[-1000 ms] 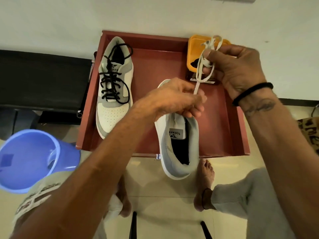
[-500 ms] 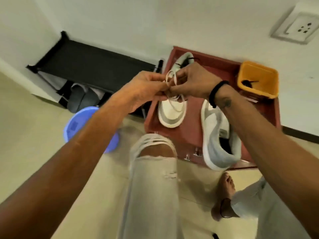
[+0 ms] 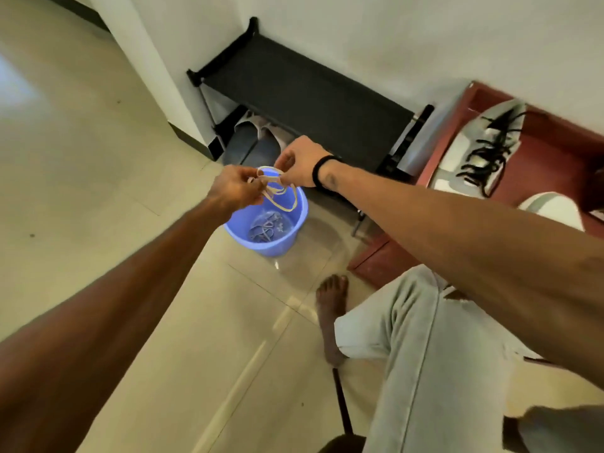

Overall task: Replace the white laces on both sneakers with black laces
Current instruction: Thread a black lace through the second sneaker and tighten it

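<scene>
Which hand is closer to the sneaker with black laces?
Right. The right hand is on the sneaker side of the bucket; the left hand is farther away.

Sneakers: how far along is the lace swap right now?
Done: one sneaker on the red tray wears black laces. In hand: left hand and right hand hold a coiled white lace over the blue bucket. Left: the second sneaker shows no laces where visible.
</scene>
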`<state>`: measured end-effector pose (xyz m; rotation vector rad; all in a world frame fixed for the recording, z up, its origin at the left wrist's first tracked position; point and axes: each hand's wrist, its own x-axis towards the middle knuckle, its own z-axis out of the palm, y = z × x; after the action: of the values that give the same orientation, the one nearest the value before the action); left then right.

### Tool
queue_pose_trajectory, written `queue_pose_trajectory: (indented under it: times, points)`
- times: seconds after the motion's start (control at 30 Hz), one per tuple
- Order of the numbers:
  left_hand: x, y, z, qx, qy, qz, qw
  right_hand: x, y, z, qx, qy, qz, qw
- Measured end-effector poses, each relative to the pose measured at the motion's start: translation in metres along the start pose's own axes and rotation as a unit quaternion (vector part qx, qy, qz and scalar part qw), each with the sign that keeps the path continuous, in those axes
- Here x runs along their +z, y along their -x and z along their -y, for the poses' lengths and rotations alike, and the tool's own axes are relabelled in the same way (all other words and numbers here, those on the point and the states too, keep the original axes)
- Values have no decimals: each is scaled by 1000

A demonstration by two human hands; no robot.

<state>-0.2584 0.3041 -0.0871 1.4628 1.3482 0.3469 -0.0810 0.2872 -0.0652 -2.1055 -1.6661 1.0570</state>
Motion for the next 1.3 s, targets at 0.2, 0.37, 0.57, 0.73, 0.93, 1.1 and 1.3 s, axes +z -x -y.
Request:
queue_pose_trajectory:
  times: [0.2, 0.37, 0.57, 0.73, 0.93, 1.1, 1.3]
  points:
    - [2, -10, 2, -40, -5, 33, 999, 11, -8, -7, -12, 71, 20, 997]
    - [23, -5, -25, -19, -8, 80, 997, -22, 11, -19, -12, 77, 10, 997]
    - [74, -2, -93, 43, -41, 48, 997, -80, 46, -53, 4, 42, -62, 997]
    - [141, 13, -151, 101, -37, 64, 992, -138, 104, -108, 13, 15, -146, 989]
    - [246, 57, -217, 150, -13, 126, 981, -190, 202, -188, 49, -3, -246, 968]
    - [350, 94, -254, 222, -53, 180, 957, -219, 272, -279, 108, -29, -381, 918]
    - [432, 89, -260, 287, -141, 189, 928, -252, 295, -396, 235, -1, -470, 851]
